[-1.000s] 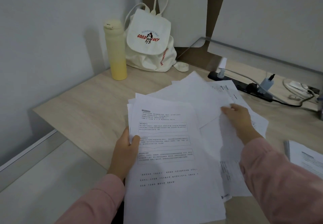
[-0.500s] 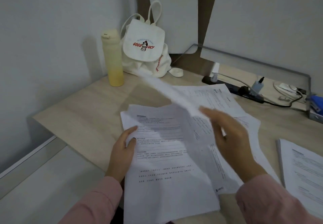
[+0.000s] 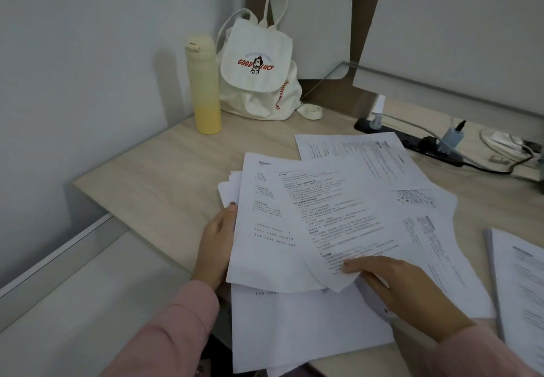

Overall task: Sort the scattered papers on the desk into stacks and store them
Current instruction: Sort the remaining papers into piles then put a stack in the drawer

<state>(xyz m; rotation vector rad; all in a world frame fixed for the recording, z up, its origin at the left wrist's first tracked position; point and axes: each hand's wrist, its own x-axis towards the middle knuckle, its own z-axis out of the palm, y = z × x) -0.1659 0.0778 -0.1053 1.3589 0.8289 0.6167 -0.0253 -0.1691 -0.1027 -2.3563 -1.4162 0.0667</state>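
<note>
Several printed white sheets lie fanned over the middle of the wooden desk [image 3: 164,176]. My left hand [image 3: 217,247] grips the left edge of a loose bundle of papers [image 3: 259,229], thumb on top. My right hand [image 3: 391,285] pinches the lower corner of a printed sheet [image 3: 338,214] that lies tilted on top of that bundle. More loose sheets [image 3: 368,155] spread out behind and to the right [image 3: 435,247]. A squared stack of papers [image 3: 521,282] sits at the right edge.
A yellow bottle [image 3: 204,88] and a cream backpack [image 3: 259,73] stand at the back left corner. A black power strip [image 3: 412,144] with plugs and cables runs along the back right, below a raised shelf. A lower white surface [image 3: 73,303] lies left of the desk.
My right hand lifted a sheet from the spread, flipped it over through the air and laid it on the bundle held by my left hand. The view shifted slightly.
</note>
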